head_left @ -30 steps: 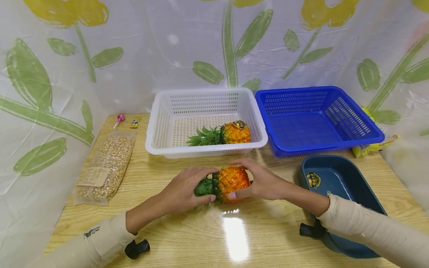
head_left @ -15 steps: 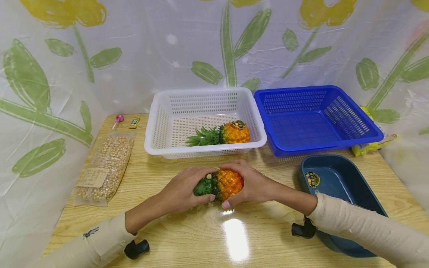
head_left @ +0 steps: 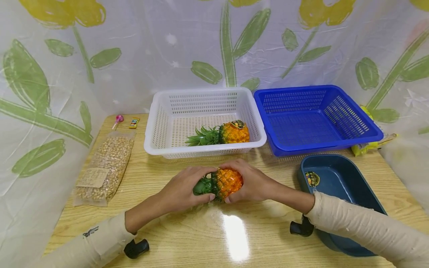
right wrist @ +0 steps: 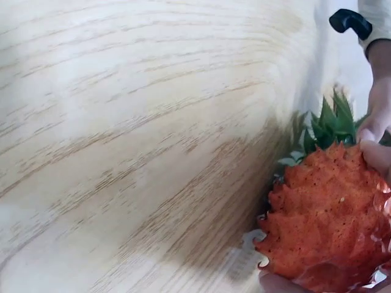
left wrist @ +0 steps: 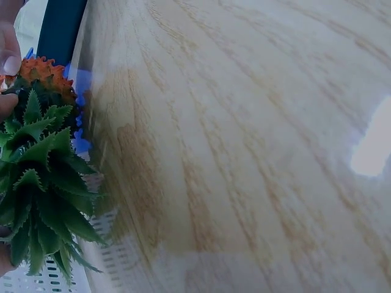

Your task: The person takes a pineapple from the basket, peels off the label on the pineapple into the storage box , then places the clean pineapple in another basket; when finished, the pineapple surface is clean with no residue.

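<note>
Orange and green, a pineapple (head_left: pixel 225 181) is held well in from the left edge of the table (head_left: pixel 187 238). The left hand (head_left: pixel 184 189) grips its leafy crown (head_left: pixel 202 186); the right hand (head_left: pixel 255 182) curls round its body (head_left: pixel 231 181).

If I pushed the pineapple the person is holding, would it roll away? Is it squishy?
The held pineapple might roll a little, since its orange body is rounded. Its green leaves would probably slow it, because they stick out in a pointy tuft. It's likely firm, not squishy: its bumps stand up sharply beside the right hand gripping it.
</note>
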Action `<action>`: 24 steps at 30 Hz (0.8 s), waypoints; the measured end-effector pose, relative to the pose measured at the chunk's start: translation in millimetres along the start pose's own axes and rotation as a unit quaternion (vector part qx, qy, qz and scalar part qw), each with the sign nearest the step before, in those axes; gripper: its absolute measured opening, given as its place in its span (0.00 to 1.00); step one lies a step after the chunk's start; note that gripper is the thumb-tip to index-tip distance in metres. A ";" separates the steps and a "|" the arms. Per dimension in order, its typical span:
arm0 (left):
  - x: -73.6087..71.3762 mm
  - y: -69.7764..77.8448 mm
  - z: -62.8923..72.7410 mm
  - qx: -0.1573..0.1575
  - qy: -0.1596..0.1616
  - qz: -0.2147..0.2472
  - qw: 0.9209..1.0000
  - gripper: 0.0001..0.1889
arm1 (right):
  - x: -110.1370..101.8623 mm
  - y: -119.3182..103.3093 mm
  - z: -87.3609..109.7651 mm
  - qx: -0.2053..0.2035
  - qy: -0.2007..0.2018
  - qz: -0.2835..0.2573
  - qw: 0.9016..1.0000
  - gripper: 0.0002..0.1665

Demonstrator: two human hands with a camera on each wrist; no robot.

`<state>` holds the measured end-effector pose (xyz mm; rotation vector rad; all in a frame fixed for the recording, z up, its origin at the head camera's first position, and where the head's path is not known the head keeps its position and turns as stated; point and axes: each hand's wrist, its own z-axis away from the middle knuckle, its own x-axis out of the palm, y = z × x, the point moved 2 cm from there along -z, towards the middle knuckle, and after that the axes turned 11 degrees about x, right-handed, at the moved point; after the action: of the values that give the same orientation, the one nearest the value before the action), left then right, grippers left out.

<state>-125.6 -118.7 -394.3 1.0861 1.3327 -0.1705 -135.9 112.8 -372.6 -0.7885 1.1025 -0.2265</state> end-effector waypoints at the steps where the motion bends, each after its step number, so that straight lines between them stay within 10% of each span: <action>1: 0.0 0.0 0.0 0.001 0.001 -0.001 1.000 0.37 | -0.4 0.0 0.1 -0.002 0.001 0.002 1.000 0.51; 24: -9.0 8.9 2.0 0.018 -0.004 -0.020 1.000 0.39 | -17.0 -3.0 7.4 -0.030 0.017 0.042 0.999 0.47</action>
<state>-121.0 -119.5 -382.4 1.0879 1.3501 -0.2290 -136.7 123.1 -356.9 -0.7930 1.1771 -0.1371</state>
